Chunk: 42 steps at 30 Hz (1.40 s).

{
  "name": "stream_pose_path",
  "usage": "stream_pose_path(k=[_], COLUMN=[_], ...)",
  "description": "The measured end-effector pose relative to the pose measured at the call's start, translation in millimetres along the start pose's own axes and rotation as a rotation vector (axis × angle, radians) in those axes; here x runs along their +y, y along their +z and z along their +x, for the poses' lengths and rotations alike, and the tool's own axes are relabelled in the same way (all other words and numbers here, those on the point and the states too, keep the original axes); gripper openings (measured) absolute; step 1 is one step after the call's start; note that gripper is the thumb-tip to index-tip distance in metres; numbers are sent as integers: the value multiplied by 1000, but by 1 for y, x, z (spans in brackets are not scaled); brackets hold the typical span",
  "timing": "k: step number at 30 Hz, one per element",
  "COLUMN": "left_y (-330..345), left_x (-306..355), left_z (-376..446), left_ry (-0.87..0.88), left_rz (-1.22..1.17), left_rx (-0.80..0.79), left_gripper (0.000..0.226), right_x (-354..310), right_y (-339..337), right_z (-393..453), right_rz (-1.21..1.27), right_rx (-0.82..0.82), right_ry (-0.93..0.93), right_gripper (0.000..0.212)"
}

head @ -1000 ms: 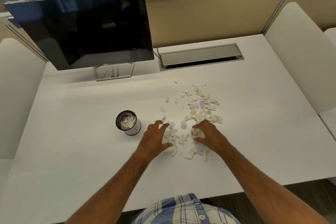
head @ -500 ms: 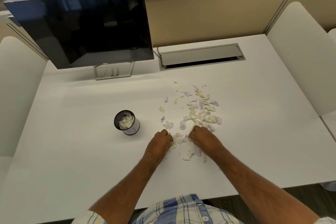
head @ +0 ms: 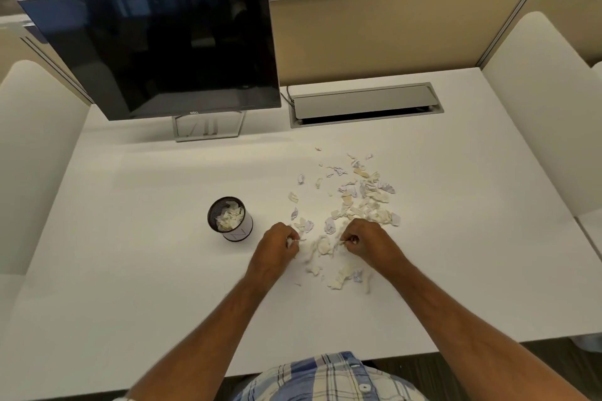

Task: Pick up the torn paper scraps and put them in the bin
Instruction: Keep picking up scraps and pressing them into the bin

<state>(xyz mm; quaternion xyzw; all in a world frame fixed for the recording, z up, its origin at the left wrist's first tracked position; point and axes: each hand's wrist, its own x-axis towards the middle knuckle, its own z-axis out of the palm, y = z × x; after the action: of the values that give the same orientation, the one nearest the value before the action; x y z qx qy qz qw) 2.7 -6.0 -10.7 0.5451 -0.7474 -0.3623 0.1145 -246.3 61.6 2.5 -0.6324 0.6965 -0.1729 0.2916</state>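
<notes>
While both hands are closed over small catches of paper, the step in hand is the gathering of one more load. Going from left to right: the bin (head: 230, 220), a small dark mesh cup with a white band, stands on the worktop (head: 130, 270) at about 9 o'clock from the hands, near but apart from them, and it already has scraps inside. The left hand (head: 276, 246) is curled into a fist, and white bits show at its grip. The right hand (head: 365, 239) is curled in the same way with a scrap at its thumb; how much each fist holds I cannot tell, since the fingers hide it. The torn paper scraps (head: 365, 198) lie loose between the hands and spread toward 12 and 1 o'clock, with a few at 6 o'clock. The next move, I judge, calls for carrying both fists over the narrow mouth of the bin and opening them one by one, so that nothing falls beside it.
</notes>
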Motion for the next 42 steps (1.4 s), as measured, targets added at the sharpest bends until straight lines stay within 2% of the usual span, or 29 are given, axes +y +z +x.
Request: stream_pose_path(k=[6,12,16,20,22,27,32,36,39,42], left_y=[-62,-124,-144,-147,-149,-158,-167,-170,-171,-172], left_x=[2,-29,-48,-60,-61,-68,-80,-85,-86,-88], left_z=[-7,-4,10,22,22,12,-3,-13,-18,-19], left_ry=[41,32,48,9,-15,28,-16,-79,-98,-94], left_rz=[-55,78,180,219,201,124,11,-84,-107,-126], left_rx=[144,229,204,30,5,122,231,283,285,275], left_gripper=[21,9,8,18,25,20,20,22,22,21], right_x=[-24,-68,-101,-128,-142,-179,-212,-223,-222,-224], right_y=[-17,-24,-21,-13,-10,-5,11,33,49,58], right_z=[3,10,17,26,31,52,84,111,128,135], right_rz=[148,266,361,426,462,542,585,517,370,196], right_rx=[48,13,-49,-98,-127,-196,-278,-327,-314,-276], right_ry=[-68,-174,-229,-263,-272,-277,-221,-153,-95,-134], right_gripper=[18,15,16,15,14,8,9,8,7,7])
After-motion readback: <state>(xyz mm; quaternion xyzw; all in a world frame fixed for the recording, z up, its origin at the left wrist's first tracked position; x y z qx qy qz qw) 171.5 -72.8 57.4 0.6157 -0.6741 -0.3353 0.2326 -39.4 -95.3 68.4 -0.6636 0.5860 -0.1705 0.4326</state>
